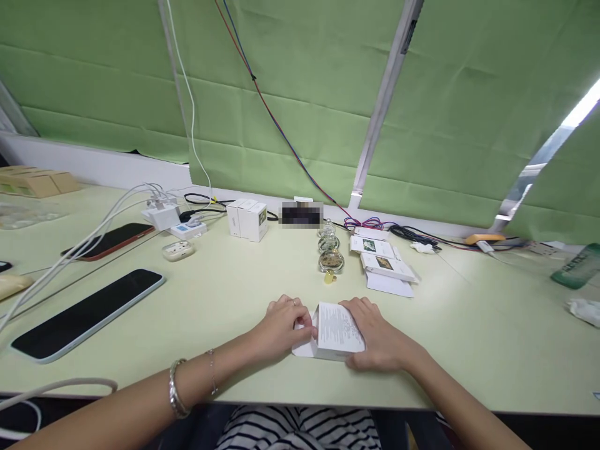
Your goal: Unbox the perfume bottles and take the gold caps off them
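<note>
A small white carton printed with fine grey text lies on the table in front of me, its left end open with flaps out. My right hand grips the right end, fingers over the far edge and thumb at the near edge. At the open end, my left hand has its fingers curled in a pinch; what is between them is hidden. Farther back stand several round clear glass bottles in a row, with a small yellowish piece at the front one. Beside them lie opened white cartons.
Two white boxes stand at the back. On the left are a large phone, a red-edged phone, an earbud case and white cables. Black cable lies along the wall; a green bottle is far right.
</note>
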`<state>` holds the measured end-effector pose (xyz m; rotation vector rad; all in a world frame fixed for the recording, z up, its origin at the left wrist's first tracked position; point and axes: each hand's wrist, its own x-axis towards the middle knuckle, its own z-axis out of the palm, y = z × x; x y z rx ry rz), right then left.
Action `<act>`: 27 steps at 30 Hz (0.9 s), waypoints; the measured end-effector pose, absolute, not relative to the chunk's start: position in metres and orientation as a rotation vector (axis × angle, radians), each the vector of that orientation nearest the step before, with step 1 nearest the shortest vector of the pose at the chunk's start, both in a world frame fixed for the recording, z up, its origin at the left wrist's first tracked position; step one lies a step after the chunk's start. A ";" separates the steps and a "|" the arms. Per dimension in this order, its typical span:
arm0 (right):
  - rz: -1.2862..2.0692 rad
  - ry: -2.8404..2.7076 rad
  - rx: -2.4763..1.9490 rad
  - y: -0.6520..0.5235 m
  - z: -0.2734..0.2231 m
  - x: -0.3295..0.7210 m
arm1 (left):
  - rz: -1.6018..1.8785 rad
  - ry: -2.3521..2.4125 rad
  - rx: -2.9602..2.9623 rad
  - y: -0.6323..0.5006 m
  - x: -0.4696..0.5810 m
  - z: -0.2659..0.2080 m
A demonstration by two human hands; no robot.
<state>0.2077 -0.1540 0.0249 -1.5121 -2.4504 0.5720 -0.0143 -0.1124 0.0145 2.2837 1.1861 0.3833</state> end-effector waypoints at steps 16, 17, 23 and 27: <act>0.538 -2.363 -1.559 -0.154 0.021 0.206 | 0.642 1.156 1.938 -0.125 -0.017 0.004; 0.536 -2.370 -1.551 -0.154 0.021 0.206 | 0.628 1.128 1.941 -0.122 -0.015 0.005; 0.536 -2.439 -1.487 -0.152 0.022 0.207 | 0.547 0.913 1.816 -0.095 -0.012 0.012; 0.511 -2.429 -1.474 -0.151 0.021 0.208 | 0.458 0.927 1.805 -0.093 -0.015 0.016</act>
